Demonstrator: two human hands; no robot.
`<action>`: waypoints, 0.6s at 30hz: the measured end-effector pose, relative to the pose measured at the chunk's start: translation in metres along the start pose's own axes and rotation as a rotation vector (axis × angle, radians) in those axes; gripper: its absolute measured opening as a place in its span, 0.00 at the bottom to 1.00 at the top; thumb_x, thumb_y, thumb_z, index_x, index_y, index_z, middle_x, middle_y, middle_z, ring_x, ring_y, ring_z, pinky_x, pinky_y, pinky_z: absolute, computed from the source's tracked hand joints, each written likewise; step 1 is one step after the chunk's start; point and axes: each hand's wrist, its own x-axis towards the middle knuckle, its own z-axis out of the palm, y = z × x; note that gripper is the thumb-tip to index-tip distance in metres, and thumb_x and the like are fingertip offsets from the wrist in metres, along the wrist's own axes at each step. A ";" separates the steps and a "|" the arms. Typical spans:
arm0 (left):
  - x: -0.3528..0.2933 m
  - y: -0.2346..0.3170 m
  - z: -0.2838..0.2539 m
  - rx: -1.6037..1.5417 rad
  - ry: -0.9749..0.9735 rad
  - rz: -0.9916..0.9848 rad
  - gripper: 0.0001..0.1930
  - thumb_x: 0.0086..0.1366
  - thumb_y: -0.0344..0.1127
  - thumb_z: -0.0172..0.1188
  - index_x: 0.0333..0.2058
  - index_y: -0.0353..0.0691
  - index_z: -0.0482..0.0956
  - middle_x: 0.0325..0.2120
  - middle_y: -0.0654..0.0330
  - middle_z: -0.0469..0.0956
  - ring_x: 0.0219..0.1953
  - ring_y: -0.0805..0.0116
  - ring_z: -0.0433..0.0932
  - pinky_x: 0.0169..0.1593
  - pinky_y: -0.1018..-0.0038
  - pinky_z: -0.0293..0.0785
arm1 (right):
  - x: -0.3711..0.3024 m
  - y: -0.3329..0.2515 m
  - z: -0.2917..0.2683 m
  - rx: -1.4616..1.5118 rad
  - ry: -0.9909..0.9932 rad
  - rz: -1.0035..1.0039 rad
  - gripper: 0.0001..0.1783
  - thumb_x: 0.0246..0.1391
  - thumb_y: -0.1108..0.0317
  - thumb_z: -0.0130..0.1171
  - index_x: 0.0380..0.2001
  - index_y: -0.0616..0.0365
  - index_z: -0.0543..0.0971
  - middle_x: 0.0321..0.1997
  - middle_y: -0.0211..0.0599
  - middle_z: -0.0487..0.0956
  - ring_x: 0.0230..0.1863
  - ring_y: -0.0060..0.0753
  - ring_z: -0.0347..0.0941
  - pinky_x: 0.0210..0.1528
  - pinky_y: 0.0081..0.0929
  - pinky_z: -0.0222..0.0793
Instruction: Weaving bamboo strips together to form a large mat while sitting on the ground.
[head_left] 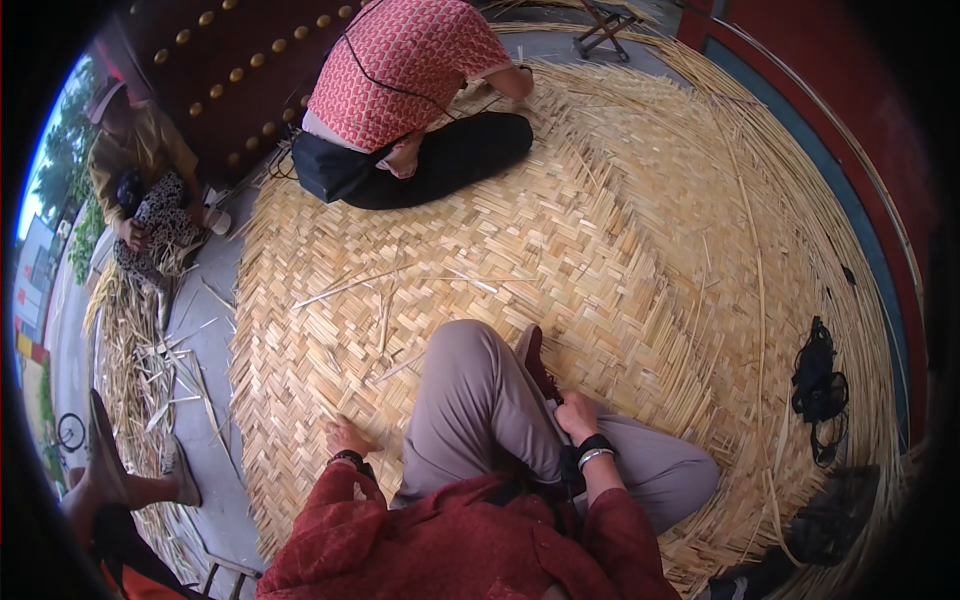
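Note:
A large woven straw mat [480, 240] with a herringbone pattern spreads under me, and I sit on it with my legs folded. My left hand [347, 437] rests on the mat beside my left knee, fingers stretched out and holding nothing. Between my shins, my right hand [577, 416] is closed close to my dark red shoe [537, 362]. Whatever its fingers hold, if anything, is hidden. Several loose straw strips [350, 286] lie across the weave in front of me.
Ahead, a person in a red patterned shirt [405, 70] bends over the mat. Another person [140, 170] sits at left near a straw pile [135, 340]. Bare legs [130, 485] show lower left. A black strapped item [818, 385] lies at right, by long loose straws [760, 250].

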 end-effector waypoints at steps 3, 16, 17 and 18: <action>-0.001 0.001 -0.007 -0.016 -0.071 -0.005 0.71 0.30 0.58 0.87 0.68 0.32 0.52 0.66 0.32 0.60 0.65 0.43 0.70 0.63 0.61 0.74 | 0.000 0.002 0.001 0.009 0.013 -0.002 0.17 0.45 0.70 0.52 0.36 0.61 0.85 0.39 0.62 0.82 0.46 0.67 0.79 0.50 0.55 0.74; -0.001 0.001 -0.001 0.013 0.003 0.005 0.68 0.30 0.57 0.87 0.67 0.36 0.57 0.63 0.36 0.65 0.62 0.44 0.74 0.60 0.60 0.76 | 0.002 0.004 0.003 0.031 0.013 -0.021 0.16 0.43 0.70 0.52 0.34 0.63 0.84 0.38 0.63 0.82 0.46 0.68 0.78 0.50 0.55 0.74; -0.001 0.001 -0.001 0.012 -0.005 0.004 0.69 0.30 0.57 0.87 0.67 0.36 0.56 0.64 0.35 0.64 0.62 0.44 0.74 0.60 0.60 0.76 | 0.002 0.005 0.003 0.032 0.017 -0.022 0.16 0.43 0.70 0.52 0.34 0.63 0.84 0.38 0.63 0.82 0.45 0.68 0.78 0.49 0.55 0.74; 0.000 0.001 -0.001 0.011 -0.013 0.000 0.69 0.30 0.57 0.87 0.68 0.36 0.55 0.64 0.35 0.63 0.62 0.43 0.74 0.60 0.60 0.76 | 0.002 0.004 0.003 0.034 0.019 -0.024 0.16 0.43 0.70 0.52 0.34 0.63 0.84 0.38 0.63 0.82 0.45 0.68 0.78 0.49 0.55 0.74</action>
